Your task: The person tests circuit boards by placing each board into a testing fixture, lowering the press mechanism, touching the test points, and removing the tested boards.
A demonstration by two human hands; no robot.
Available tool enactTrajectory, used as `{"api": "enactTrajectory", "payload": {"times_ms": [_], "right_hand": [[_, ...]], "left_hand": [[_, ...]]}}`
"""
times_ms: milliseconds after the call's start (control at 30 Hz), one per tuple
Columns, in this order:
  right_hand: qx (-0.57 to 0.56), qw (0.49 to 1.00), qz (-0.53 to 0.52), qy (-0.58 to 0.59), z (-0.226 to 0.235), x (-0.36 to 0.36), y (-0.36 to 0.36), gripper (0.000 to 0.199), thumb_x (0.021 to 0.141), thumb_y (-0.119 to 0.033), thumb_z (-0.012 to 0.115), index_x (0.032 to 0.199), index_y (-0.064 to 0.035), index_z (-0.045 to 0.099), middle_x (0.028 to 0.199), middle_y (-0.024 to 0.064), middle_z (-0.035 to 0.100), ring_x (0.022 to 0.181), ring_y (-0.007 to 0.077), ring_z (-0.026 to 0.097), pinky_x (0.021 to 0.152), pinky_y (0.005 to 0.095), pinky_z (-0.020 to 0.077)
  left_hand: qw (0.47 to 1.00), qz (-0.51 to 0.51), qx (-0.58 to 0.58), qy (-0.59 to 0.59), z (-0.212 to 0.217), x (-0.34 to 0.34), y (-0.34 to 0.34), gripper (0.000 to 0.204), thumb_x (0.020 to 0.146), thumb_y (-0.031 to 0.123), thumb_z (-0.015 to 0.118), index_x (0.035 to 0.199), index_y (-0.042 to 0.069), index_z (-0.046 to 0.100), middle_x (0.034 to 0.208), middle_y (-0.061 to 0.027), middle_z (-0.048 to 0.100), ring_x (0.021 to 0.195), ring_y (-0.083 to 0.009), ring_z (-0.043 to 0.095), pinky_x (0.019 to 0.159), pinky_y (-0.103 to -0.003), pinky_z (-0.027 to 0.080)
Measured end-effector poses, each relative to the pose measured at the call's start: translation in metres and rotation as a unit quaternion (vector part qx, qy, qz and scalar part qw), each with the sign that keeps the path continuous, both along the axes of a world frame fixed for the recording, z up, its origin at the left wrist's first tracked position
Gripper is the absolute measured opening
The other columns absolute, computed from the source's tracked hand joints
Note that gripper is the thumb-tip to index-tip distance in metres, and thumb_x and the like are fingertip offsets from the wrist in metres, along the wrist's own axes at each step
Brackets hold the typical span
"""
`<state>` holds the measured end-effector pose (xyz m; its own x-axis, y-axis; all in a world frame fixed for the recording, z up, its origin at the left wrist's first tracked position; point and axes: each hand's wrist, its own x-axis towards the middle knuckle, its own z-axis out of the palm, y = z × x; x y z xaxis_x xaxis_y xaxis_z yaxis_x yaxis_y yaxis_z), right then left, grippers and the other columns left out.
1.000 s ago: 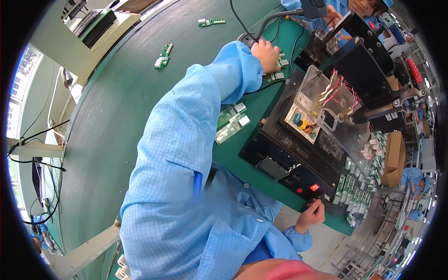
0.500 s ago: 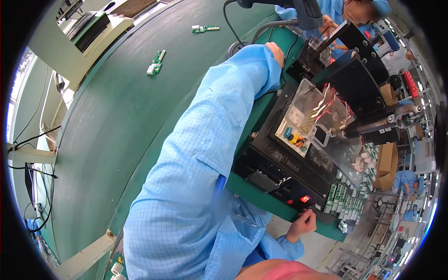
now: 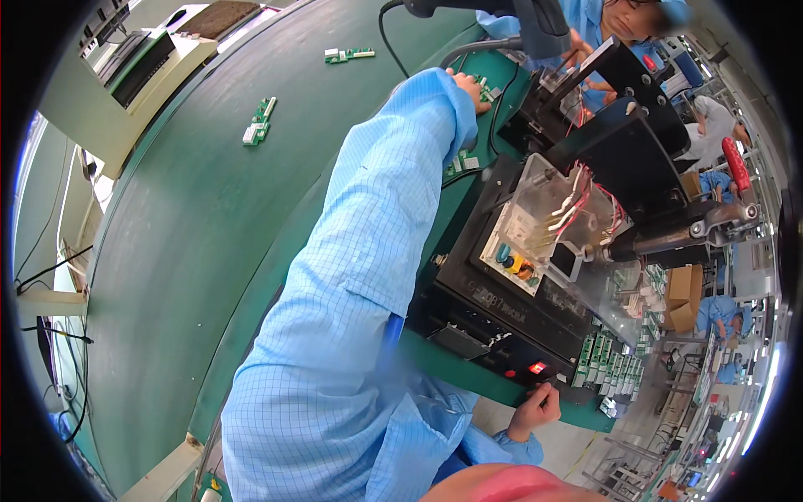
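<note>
Far up the green work surface, my left hand (image 3: 468, 89) reaches out with bent fingers closed at the edge of a small green circuit board (image 3: 488, 89) with white parts. The fingers partly hide that board. Beside the left forearm, close to the black test fixture (image 3: 502, 305), lie more green boards (image 3: 462, 164). My right hand (image 3: 537, 407) is curled, thumb against fingers, by the fixture's lower front corner near a lit red switch (image 3: 537, 368). Nothing shows between its fingers. A bare board with yellow and blue components (image 3: 514, 259) sits on the fixture under a clear plate.
A metal toggle clamp with a red handle (image 3: 735, 163) rises at the right. Rows of green-and-white boards (image 3: 611, 368) stand beyond the fixture. Two boards lie on the green belt (image 3: 209, 209) at left. A handheld scanner (image 3: 535, 25) hangs above; a co-worker (image 3: 623, 25) sits opposite.
The view has shifted, so the scene sits slightly further left. My left hand has drawn back a little, and boards by its fingers and forearm now show. My right hand stays by the fixture corner.
</note>
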<state>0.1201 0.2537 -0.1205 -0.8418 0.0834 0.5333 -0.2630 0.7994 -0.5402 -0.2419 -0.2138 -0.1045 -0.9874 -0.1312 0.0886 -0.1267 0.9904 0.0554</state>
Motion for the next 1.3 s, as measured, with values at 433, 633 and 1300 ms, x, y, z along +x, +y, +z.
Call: {"api": "enactTrajectory", "payload": {"times_ms": [433, 633, 1300], "right_hand": [[-0.007, 1.000, -0.014, -0.011, 0.002, 0.000, -0.004, 0.030, 0.098, -0.011, 0.054, 0.072, 0.0026, 0.059, 0.054, 0.0038, 0.055, 0.048, 0.0083, 0.047, 0.046, 0.0252, 0.0348], [-0.008, 1.000, -0.007, -0.029, 0.001, -0.001, 0.002, 0.030, 0.098, -0.013, 0.056, 0.072, 0.0017, 0.059, 0.054, 0.0033, 0.054, 0.049, 0.0086, 0.046, 0.047, 0.0257, 0.0352], [-0.027, 1.000, 0.006, 0.001, -0.004, -0.005, 0.001, 0.029, 0.097, -0.014, 0.057, 0.073, 0.0017, 0.061, 0.054, 0.0029, 0.055, 0.049, 0.0077, 0.047, 0.047, 0.0249, 0.0350]], "left_hand": [[0.998, -0.046, 0.012, 0.044, 0.004, 0.011, 0.023, 0.059, 0.095, 0.050, 0.045, 0.139, 0.010, 0.047, 0.147, -0.0086, 0.043, 0.138, -0.0240, 0.039, 0.112, -0.045, 0.031], [0.980, -0.176, -0.027, 0.091, 0.008, 0.058, 0.015, 0.056, 0.094, 0.046, 0.050, 0.134, 0.006, 0.047, 0.136, -0.0110, 0.052, 0.127, -0.0278, 0.051, 0.101, -0.042, 0.044], [0.985, -0.153, 0.024, -0.076, 0.051, 0.171, 0.009, 0.032, 0.085, 0.033, 0.061, 0.104, 0.008, 0.067, 0.101, -0.0142, 0.069, 0.095, -0.0336, 0.068, 0.078, -0.046, 0.056]]}}
